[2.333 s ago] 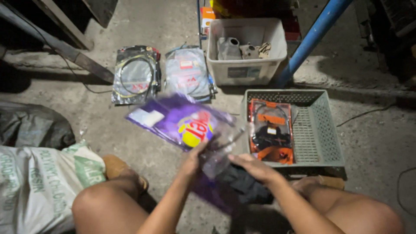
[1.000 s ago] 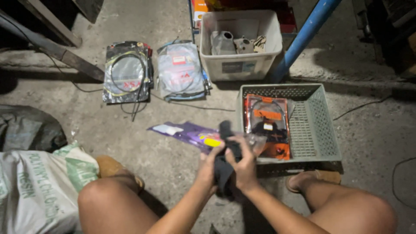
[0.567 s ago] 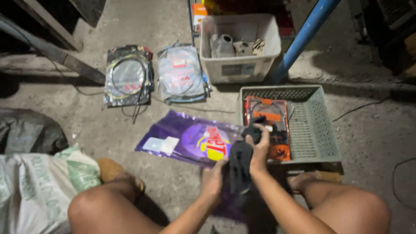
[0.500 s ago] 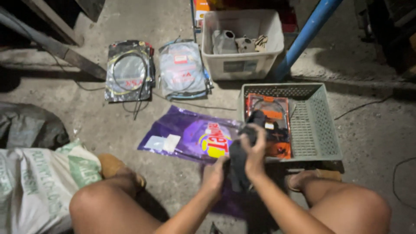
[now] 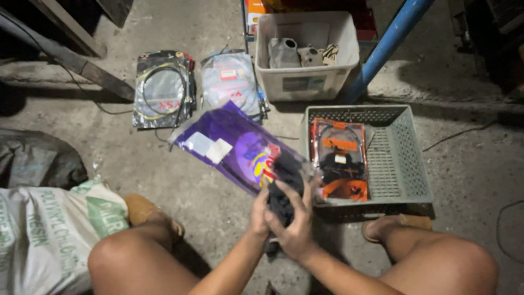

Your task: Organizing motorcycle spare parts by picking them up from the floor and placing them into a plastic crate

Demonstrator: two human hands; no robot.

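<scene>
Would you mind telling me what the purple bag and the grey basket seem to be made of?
The purple bag looks like thin glossy plastic film: it creases and catches the light. The grey basket looks like rigid matt moulded plastic, judging by its even grid of holes. Both hands grip a dark, limp thing, possibly rubber or cloth.

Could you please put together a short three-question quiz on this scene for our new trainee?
1. True or false: the grey basket holds an orange and black packet.
2. What do the left hand and right hand grip together: A) a white tub, B) a black bundle at the end of a purple bag, C) a blue pole?
3. How many clear packets of coiled cable lie on the floor beside the white tub?

Key: 1 true; 2 B; 3 two.
</scene>
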